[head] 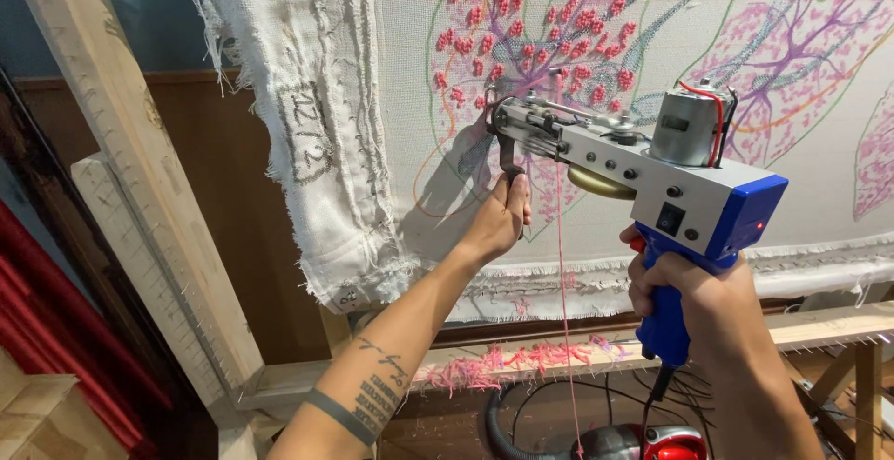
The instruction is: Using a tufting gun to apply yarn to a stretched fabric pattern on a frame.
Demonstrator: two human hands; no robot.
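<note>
1. The right hand (694, 297) is gripping the blue grip of the tufting gun (633, 157) at right of centre, carrying its weight.
2. The left hand (503, 213) is closing around the gun's front handle, steadying the needle end against the cloth (410, 97).
3. Pink yarn (562, 264) is hanging straight down from the gun (slack, feeding freely).
4. The cloth is being held taut on a wooden frame (140, 171), filling the upper frame.
</note>
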